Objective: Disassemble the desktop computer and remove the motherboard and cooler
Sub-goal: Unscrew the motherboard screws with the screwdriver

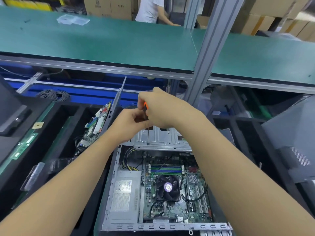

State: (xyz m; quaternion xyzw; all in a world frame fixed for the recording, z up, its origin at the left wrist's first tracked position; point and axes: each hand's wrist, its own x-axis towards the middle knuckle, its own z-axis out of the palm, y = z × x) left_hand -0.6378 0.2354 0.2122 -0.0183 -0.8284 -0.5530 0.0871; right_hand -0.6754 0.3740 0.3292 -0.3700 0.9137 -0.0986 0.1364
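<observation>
Open desktop computer case (162,226) in the lower centre of the frame, with the motherboard (170,210) lying flat inside it, the cooler (167,187) seated on the board and a power supply (122,196) to its left. At mid-frame the right hand (163,109) grips the orange-and-black handle of an upright screwdriver (145,108), while the left hand (127,124) curls its fingers round the handle's lower end; the shaft's tip meets the metal drive cage (163,138) at the case's upper end. A second circuit board (97,123) stands on edge left of centre.
</observation>
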